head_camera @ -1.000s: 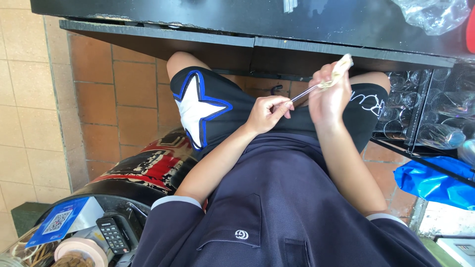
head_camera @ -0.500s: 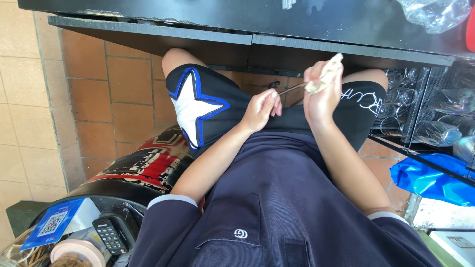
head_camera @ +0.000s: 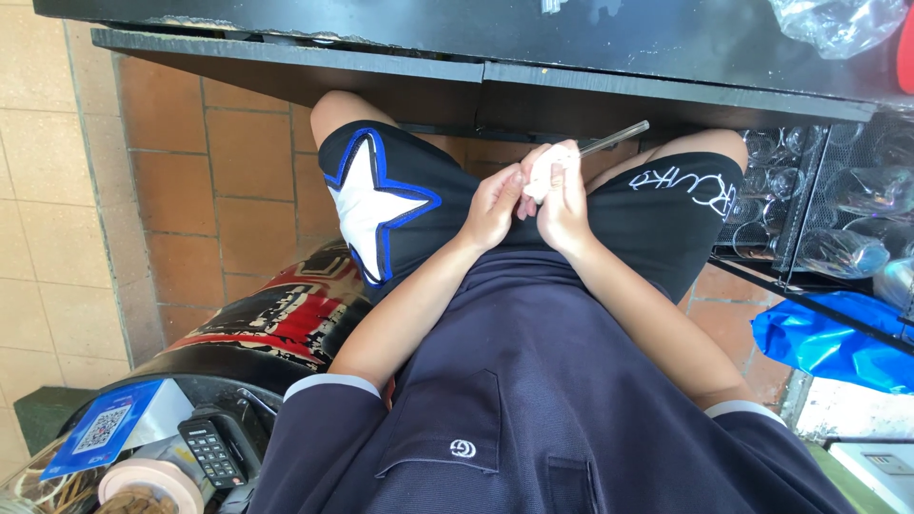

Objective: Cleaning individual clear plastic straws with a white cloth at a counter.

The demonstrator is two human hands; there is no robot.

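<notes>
Calculator [head_camera: 211, 451] and a roll of tape [head_camera: 150, 483] are lying closest to you, at the lower left, beside a blue card [head_camera: 97, 428] with a square printed code, all on top of a dark round drum [head_camera: 257, 328] with red and white markings. Beyond that, your navy shirt [head_camera: 495, 400] is filling the middle of the view, and your forearms are reaching forward over your lap.

You are sitting with both hands meeting above your black shorts [head_camera: 400, 205], which are showing a white star edged in blue on the left leg. Your right hand [head_camera: 562, 195] is grasping a small pale object [head_camera: 539, 181], with the fingers curled around it. A thin clear rod [head_camera: 614, 139] is sticking out past that hand, up and to the right, toward the near edge of the worktop [head_camera: 666, 43]. Your left hand [head_camera: 493, 205] is pressing its fingertips against the same pale object, its grip pinching at it from the left side.

Farther out, the dark worktop is running across the top, with a crumpled clear plastic bag [head_camera: 838, 21] lying at its right end. Glass bottles [head_camera: 838, 249] are lying on a wire rack on the right, above a blue plastic bag [head_camera: 828, 333].
</notes>
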